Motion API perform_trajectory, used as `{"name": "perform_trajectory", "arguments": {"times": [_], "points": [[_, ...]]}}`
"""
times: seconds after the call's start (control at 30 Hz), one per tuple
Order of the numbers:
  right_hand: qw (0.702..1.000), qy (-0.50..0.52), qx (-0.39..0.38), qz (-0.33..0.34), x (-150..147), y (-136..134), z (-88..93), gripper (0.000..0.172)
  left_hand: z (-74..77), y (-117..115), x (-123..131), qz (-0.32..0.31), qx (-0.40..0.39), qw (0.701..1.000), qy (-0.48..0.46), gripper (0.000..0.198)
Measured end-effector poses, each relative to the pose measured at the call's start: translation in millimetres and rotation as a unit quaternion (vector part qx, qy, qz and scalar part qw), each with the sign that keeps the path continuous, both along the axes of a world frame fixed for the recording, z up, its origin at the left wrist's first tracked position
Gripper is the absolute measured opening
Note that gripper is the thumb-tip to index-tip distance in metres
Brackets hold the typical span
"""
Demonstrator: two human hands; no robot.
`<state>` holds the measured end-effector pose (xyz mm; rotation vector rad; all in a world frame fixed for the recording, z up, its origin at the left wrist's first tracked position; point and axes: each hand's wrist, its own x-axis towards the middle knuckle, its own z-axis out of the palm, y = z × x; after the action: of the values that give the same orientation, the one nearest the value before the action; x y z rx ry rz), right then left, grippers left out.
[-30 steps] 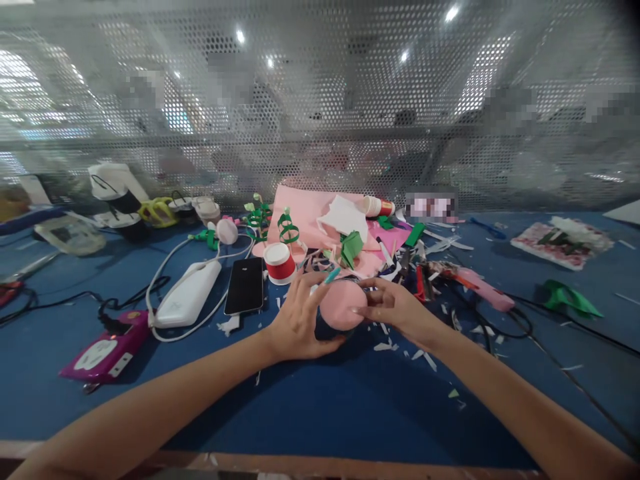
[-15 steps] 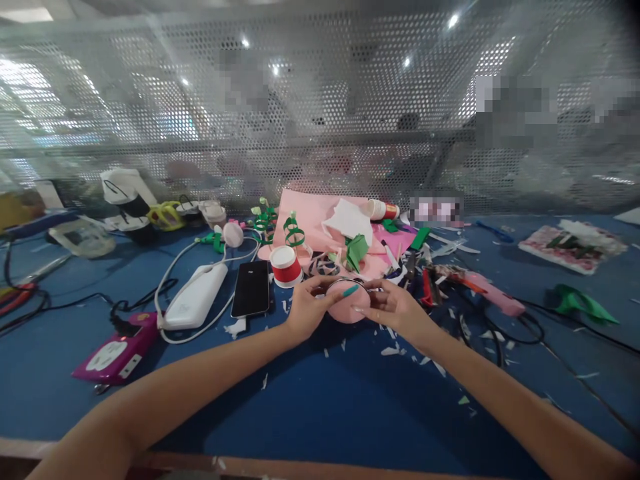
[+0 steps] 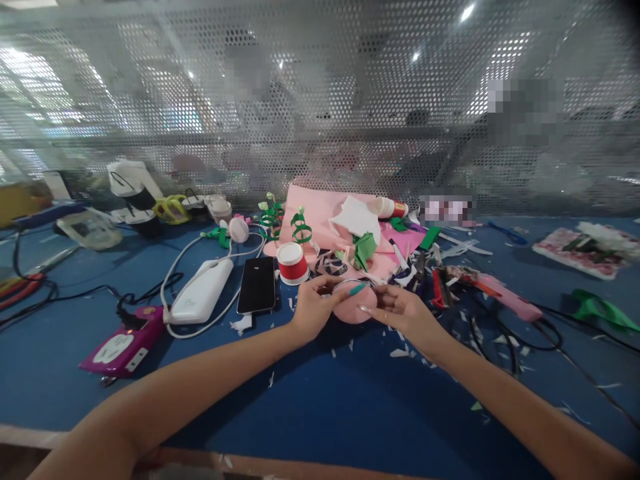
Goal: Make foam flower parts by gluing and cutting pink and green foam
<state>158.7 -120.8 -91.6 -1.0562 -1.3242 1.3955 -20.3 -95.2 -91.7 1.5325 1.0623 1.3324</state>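
Between my hands I hold a round pink disc [image 3: 354, 308], raised just above the blue table. My left hand [image 3: 316, 308] grips its left edge, and a teal fingernail lies on the pink face. On the disc's right edge, my right hand [image 3: 407, 313] pinches with the thumb in front and the fingers behind. What the disc is made of, and its back, I cannot make out. A red and white paper cup [image 3: 293, 264] stands upside down to the left of my left hand. Pink sheets [image 3: 320, 217] and green paper [image 3: 366, 251] lie beyond my hands.
To the left are a phone [image 3: 257, 285], a white power bank [image 3: 202, 292] with a looped cable and a purple power strip [image 3: 125, 343]. A pink glue gun [image 3: 507, 297] with a black cord lies at right. Paper scraps litter the blue table [image 3: 320, 407]. A perforated metal screen [image 3: 320, 127] stands behind.
The whole scene has shifted slightly to the right in view as the camera turned a little left. Both hands keep their hold on the pink disc, almost unmoved.
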Motion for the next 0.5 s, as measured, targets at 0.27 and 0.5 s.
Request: {"name": "perform_trajectory", "arguments": {"times": [0.27,0.5], "points": [[1.000,0.024,-0.013,-0.010,2.1,0.0,1.6,0.039,-1.1,1.9,-0.8,-0.026,-0.007,1.000,-0.005,0.029],[0.996,0.074,-0.038,-0.012,1.1,-0.6,6.6,0.042,-4.9,8.5,-1.4,-0.012,-0.041,0.999,-0.013,0.028]]}}
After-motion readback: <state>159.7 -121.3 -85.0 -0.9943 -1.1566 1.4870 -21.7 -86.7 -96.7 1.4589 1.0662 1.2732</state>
